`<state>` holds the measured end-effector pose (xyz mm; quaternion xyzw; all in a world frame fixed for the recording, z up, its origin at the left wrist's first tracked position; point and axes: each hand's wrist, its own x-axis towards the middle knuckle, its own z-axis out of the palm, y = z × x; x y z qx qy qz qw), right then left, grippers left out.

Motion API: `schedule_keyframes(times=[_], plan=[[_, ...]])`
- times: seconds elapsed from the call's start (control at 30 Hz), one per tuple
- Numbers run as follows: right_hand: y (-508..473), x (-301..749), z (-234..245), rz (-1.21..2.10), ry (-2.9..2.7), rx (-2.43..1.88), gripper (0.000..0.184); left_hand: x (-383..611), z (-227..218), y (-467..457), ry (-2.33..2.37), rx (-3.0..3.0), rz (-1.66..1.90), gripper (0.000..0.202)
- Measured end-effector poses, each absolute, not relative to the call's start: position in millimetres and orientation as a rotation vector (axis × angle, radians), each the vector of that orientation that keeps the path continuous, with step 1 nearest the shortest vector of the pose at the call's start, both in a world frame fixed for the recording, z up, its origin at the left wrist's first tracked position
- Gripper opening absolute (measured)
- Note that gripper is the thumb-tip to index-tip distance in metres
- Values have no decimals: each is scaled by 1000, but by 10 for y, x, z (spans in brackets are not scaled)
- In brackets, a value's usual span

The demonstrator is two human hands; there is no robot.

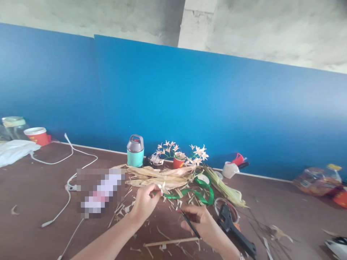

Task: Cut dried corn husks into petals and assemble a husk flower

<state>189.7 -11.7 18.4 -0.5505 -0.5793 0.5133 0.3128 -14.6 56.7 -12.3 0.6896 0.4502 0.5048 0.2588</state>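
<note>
My left hand [148, 200] pinches a small cream-white flower [163, 188] between thumb and fingertips. To its right, my right hand [199, 224] is closed round a slim dark tool [191, 224] whose pale, narrow tip points up and left; its exact kind is not clear. A loop of green ribbon [208, 196] lies just behind both hands. Dry tan husks [162, 177] are spread beyond the left hand. A black glue gun [234, 231] rests beside my right wrist, partly over a ring of wire [237, 213]. A thin stick [172, 242] and pale scraps are scattered below the hands.
At the back stand a mint-green jar [135, 157] and a red cup [178, 161] near cream flowers [199, 154] on green stems. Greenish husks [225, 186] lie to the right. A white cable [67, 202] crosses the left. A blue partition [189, 101] closes the table's back.
</note>
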Motion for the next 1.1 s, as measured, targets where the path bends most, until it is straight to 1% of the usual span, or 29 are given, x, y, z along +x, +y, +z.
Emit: schedule_keyframes(times=[0.23, 0.47, 0.63, 0.9, 1.1], plan=[[-144, 1888, 204, 1336, -1548, -1404, 37, -145, -109, 537, 1214, 1864, 1340, 10], [-140, 1907, 98, 1347, -1412, -1466, 44, -145, -119, 535, 1235, 1854, 1312, 9], [-140, 1846, 90, 1419, -1357, -1438, 42, -125, -103, 495, 1252, 1845, 1267, 9], [-169, 1755, 151, 1399, -1319, -1413, 44, -85, -33, 439, 1240, 1811, 1278, 9], [-168, 1770, 160, 1375, -1366, -1367, 41, -85, -41, 440, 1237, 1802, 1269, 9]])
